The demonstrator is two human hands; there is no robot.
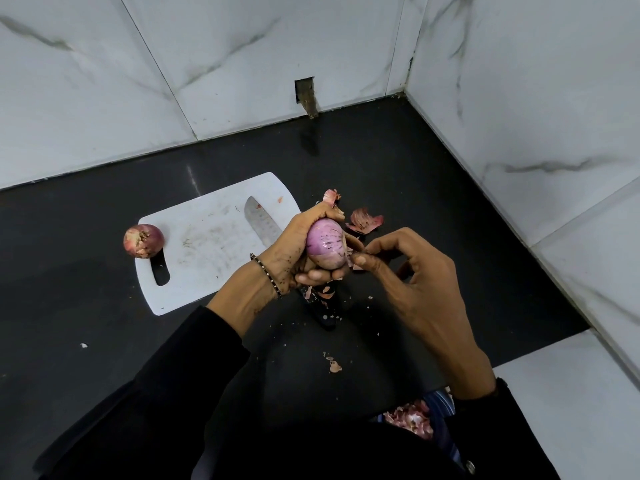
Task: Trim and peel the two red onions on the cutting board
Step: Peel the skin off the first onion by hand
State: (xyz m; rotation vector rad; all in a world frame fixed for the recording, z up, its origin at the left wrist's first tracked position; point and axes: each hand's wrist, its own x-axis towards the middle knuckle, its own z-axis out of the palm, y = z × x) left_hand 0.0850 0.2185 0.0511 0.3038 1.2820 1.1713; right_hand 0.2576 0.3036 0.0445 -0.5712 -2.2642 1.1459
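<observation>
Nearest you, at the bottom edge between your black sleeves [180,386], lies a heap of pink onion-skin scraps [412,418] on something striped that cannot be identified.

**Step in hand.** You are peeling the first of the two onions. The glossy, pale purple, mostly peeled onion [325,242] is held in the air just past the right edge of the white plastic cutting board [207,244], above the steel-bladed, black-handled knife [259,221] that lies across that edge. Little dry skin appears to remain, so this step looks nearly finished.

**Hands.** Your left hand [294,247], with a beaded bracelet [266,273] at the wrist, wraps the peeled onion, fingers curled round its top and underside. Your right hand [415,285] touches the onion's lower right side. Thumb and forefinger are closed to a narrow pinch, apparently on a small flake of skin [356,267], and the other fingers are loosely curled.

**Next move.** Pull the flake of skin away from the bulb and check the hidden far side for remnants. Then set the peeled onion down.

**Remaining.** The round, dry-skinned, reddish unpeeled onion [143,240] sits at the cutting board's left corner, beside the handle slot, root end facing you. It needs the knife for trimming. Torn red skins [363,220] lie on the black counter [398,174] just beyond your hands.
</observation>
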